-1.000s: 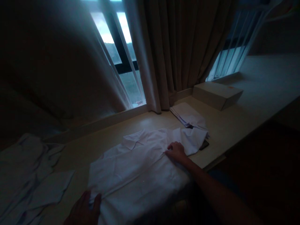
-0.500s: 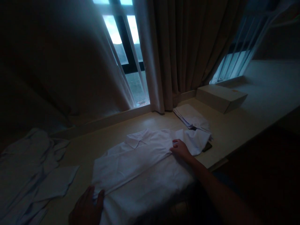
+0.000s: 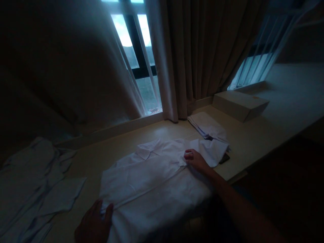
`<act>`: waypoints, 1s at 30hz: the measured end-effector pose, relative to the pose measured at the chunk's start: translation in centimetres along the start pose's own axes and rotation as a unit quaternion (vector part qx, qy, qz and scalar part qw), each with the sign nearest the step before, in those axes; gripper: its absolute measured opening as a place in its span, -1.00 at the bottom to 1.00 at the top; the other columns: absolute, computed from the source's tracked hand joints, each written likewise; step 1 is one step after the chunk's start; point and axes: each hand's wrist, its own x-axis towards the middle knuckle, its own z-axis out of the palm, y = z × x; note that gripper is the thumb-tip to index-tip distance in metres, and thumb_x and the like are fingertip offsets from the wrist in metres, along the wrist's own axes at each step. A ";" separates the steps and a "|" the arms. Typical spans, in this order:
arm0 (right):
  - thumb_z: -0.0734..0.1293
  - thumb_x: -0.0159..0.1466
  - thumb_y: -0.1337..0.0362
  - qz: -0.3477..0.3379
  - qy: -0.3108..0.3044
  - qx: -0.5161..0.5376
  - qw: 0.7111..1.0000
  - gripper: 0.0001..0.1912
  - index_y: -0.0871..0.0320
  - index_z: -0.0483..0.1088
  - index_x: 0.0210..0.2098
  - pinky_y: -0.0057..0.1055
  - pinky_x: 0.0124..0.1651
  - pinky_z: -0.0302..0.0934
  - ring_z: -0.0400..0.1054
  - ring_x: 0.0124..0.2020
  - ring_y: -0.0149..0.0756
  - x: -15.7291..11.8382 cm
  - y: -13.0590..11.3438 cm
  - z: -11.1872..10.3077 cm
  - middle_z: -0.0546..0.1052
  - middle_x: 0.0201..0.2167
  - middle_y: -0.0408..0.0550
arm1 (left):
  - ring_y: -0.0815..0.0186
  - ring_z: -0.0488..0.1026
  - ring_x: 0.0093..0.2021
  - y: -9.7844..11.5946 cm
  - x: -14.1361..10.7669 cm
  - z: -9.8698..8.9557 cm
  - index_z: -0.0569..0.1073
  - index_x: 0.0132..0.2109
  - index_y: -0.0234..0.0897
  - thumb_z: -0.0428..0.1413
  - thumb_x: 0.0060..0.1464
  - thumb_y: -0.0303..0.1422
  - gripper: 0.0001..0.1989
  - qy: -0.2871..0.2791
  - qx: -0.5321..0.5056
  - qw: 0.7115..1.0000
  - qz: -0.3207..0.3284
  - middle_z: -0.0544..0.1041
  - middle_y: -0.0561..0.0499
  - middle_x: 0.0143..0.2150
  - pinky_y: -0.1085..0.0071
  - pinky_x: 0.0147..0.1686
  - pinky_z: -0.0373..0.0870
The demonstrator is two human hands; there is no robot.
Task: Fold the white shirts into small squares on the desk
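A white shirt (image 3: 149, 179) lies spread over the pale counter, its collar toward the window and its lower part hanging at the front edge. My left hand (image 3: 95, 221) is at the shirt's lower left, thumb and fingers pinching the edge of the cloth. At the upper right of the shirt, near a sleeve, my right hand (image 3: 196, 160) has its fingers curled on the cloth, bunching it slightly. The sleeve (image 3: 215, 150) stretches out to the right beyond this hand.
Crumpled pale clothes (image 3: 32, 182) are on the left. Folded white cloth (image 3: 206, 125) sits behind the sleeve, a dark flat object (image 3: 224, 158) beside it. Farther right stands a box (image 3: 240, 104). Curtains (image 3: 182, 60) hang behind the counter (image 3: 253, 141).
My right hand has shifted very slightly up and left, with the cloth under its fingers. My left hand stays in nearly the same place.
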 end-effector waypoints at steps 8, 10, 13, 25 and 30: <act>0.43 0.04 0.25 -0.002 -0.021 -0.212 0.977 -0.43 0.18 0.24 0.02 -0.43 -0.25 0.18 0.37 -0.29 -0.28 -0.7 0.4 0.8 0.47 -0.26 -0.07 | -0.01 0.28 0.20 0.2 0.0 -0.3 0.23 0.26 -0.38 -0.21 0.16 0.00 -0.31 -0.002 0.030 1.000 0.004 0.32 -0.22 0.26 0.07 0.14 0.20; 0.45 0.02 0.21 0.010 -0.037 -0.231 0.972 -0.43 0.19 0.27 -0.01 -0.44 -0.28 0.15 0.35 -0.30 -0.28 -0.9 0.2 0.8 0.46 -0.28 -0.07 | -0.02 0.29 0.19 0.4 0.1 -0.5 0.23 0.26 -0.39 -0.22 0.16 0.00 -0.31 -0.007 0.030 1.000 0.003 0.33 -0.23 0.25 0.06 0.13 0.22; 0.47 -0.02 0.18 0.038 -0.030 -0.249 0.967 -0.44 0.21 0.30 -0.07 -0.45 -0.31 0.13 0.35 -0.31 -0.26 -0.7 0.0 0.7 0.46 -0.30 -0.05 | -0.03 0.29 0.18 0.5 0.1 -0.7 0.25 0.24 -0.42 -0.22 0.16 0.00 -0.31 -0.006 0.030 1.000 0.005 0.34 -0.25 0.25 0.07 0.10 0.24; 0.40 -0.03 0.41 0.075 -0.032 -0.195 0.977 -0.86 0.23 0.54 -0.42 -0.48 -0.30 0.18 0.45 -0.34 -0.22 0.1 0.6 -1.2 0.55 -0.48 -0.12 | -0.01 0.31 0.16 0.5 0.3 -0.3 0.26 0.24 -0.39 -0.20 0.16 -0.02 -0.33 -0.008 0.034 0.999 -0.001 0.34 -0.23 0.24 0.10 0.09 0.24; 0.32 0.13 0.28 0.020 -0.089 -0.099 0.991 -0.75 0.24 0.59 -0.27 -0.43 -0.21 0.23 0.46 -0.26 -0.20 0.0 -0.1 -0.8 0.60 -0.34 -0.04 | -0.02 0.31 0.16 0.3 0.4 -0.2 0.27 0.23 -0.40 -0.21 0.17 -0.03 -0.34 -0.010 0.036 0.999 0.003 0.33 -0.23 0.25 0.09 0.10 0.24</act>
